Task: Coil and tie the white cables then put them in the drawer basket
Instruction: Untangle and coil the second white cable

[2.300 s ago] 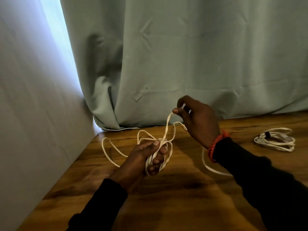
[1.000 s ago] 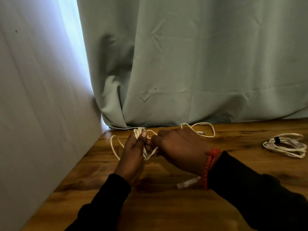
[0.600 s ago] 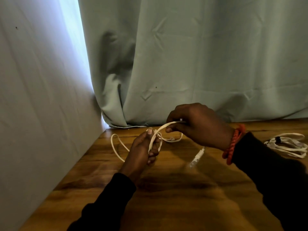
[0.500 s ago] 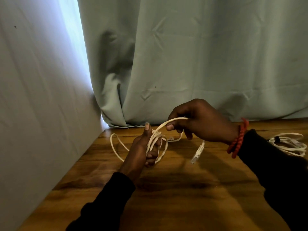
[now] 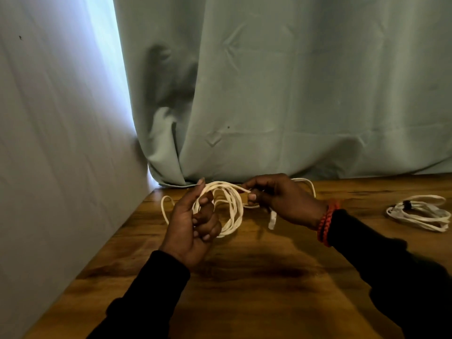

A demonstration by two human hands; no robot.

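Upright, the white cable [image 5: 231, 209] coil is gripped by left hand [image 5: 193, 223], its strand pinched by right hand [image 5: 281, 199].

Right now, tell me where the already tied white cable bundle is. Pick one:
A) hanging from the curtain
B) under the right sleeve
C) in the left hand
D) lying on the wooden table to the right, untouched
D: the tied cable bundle, cinched with a dark tie, lies on the wooden table to the right, clear of both hands; the left hand and right hand hold a different, loose white cable.
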